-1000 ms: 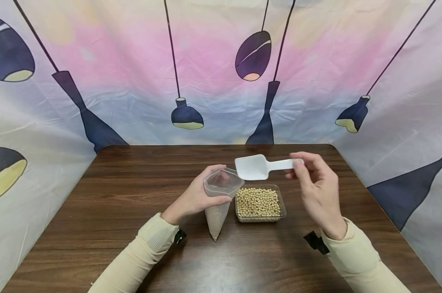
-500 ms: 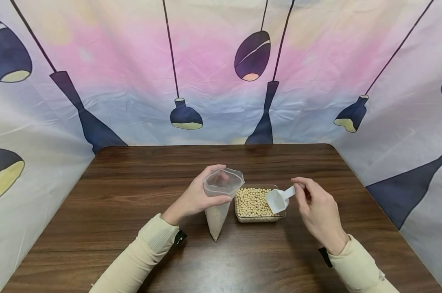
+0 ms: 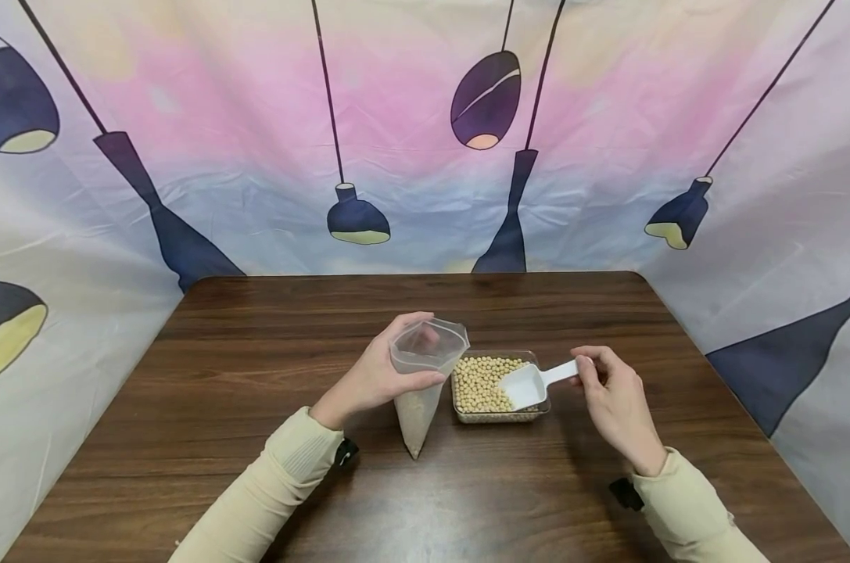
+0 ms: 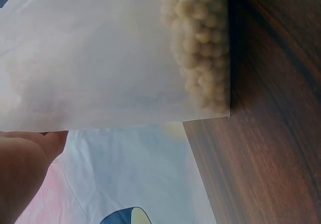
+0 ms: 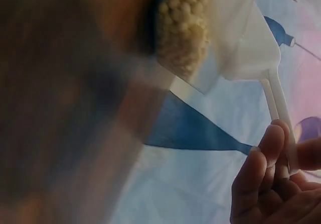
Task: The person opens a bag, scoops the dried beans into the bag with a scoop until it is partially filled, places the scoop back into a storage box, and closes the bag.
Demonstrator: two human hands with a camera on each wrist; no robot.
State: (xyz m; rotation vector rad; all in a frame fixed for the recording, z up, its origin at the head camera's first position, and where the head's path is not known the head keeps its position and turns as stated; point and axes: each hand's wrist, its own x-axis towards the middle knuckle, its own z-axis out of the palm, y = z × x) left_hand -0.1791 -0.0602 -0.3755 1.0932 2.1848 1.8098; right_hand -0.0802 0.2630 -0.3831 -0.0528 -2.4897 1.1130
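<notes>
A clear rectangular container (image 3: pixel 498 418) is on the dark brown wooden table (image 3: pixel 220 344), and round beige beans (image 3: pixel 482 383) fill it. To the left of the container, just beside it, is a translucent, whitish plastic bag (image 3: pixel 419 414), with its wide mouth upward and its narrow bottom corner nearer to the person than the container; more beans lie in its lower part. The left hand (image 3: pixel 385 371), on the left of the container, grips the bag under the mouth, the thumb across the near side and the fingers curled behind, so it hides a piece of the bag. Over the right part of the container is a white plastic scoop (image 3: pixel 526 386), which covers some of the beans; I cannot tell how deep its edge goes into them. Its handle passes above the container's right rim to the right hand (image 3: pixel 618 407), where the thumb and fingers pinch the handle's end and the other fingers are bent. Cream sleeves (image 3: pixel 284 469) come from the near side, to the left and right of the container, with a black band (image 3: pixel 346 451) at each wrist. Well behind the container, past the table's far edge, hangs a pastel cloth backdrop (image 3: pixel 425 94) with dark blue lamps printed on it.
</notes>
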